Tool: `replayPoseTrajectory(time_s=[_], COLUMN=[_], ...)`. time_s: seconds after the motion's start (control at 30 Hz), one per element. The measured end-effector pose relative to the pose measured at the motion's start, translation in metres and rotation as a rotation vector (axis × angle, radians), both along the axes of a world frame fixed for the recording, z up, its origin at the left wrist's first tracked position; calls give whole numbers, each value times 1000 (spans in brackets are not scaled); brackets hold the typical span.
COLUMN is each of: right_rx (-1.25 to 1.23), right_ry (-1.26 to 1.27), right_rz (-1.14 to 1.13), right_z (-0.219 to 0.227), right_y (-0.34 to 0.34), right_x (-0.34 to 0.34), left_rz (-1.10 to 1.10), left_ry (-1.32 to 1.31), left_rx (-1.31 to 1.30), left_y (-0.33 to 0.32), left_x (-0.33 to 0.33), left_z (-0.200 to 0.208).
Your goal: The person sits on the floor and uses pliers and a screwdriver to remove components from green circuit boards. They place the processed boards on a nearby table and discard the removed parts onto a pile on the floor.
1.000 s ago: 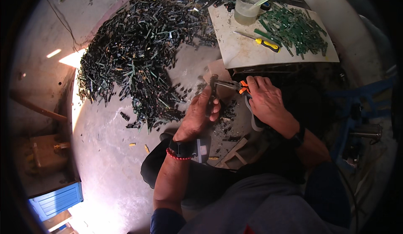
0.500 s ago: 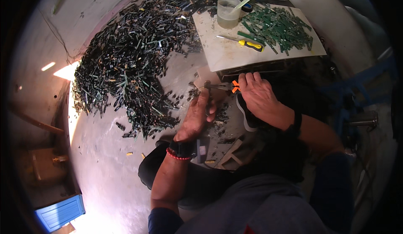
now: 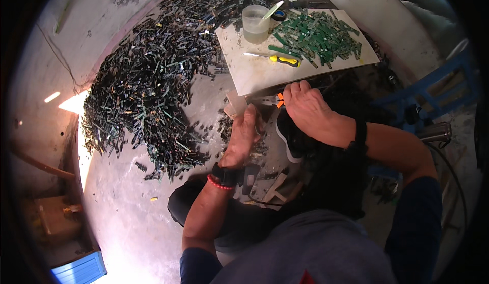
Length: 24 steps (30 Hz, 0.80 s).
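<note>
Pale floor [image 3: 127, 228], heaped dark strips [image 3: 145, 87]; orange-handled pliers [image 3: 280, 101] between both hands [image 3: 311, 109]

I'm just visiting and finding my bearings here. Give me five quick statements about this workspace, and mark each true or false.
1. The right hand grips pliers with orange on the handles. True.
2. The screwdriver on the pale board has a red handle. False: its handle is yellow and black.
3. The cup of liquid stands to the left of the screwdriver's handle. True.
4. The large heap of dark pieces lies on the board. False: it lies on the floor, while the board bears a pile of green strips.
5. The red beaded bracelet is worn on the right arm. False: it is on the left arm.
</note>
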State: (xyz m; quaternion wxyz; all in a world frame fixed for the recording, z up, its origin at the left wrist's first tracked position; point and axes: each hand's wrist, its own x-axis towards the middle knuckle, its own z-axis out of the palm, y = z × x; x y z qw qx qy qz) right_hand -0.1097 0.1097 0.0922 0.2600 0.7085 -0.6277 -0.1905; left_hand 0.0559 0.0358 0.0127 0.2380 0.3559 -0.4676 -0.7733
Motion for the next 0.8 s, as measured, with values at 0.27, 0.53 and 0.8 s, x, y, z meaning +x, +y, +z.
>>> replayPoseTrajectory(time_s=[0.27,0.53,0.8], right_rx=[57,14,66], right_ry=[106,12,-4], right_rz=[-57,-50,-97], right_z=[-5,-9,-4], right_y=[-34,-43,-49], right_x=[-13,-21,-18], left_rz=[-8,47,2], left_ry=[132,221,284], left_rx=[128,354,524], left_y=[-28,-36,-37], left_x=[-25,-36,-33], left_z=[-4,-21,-38])
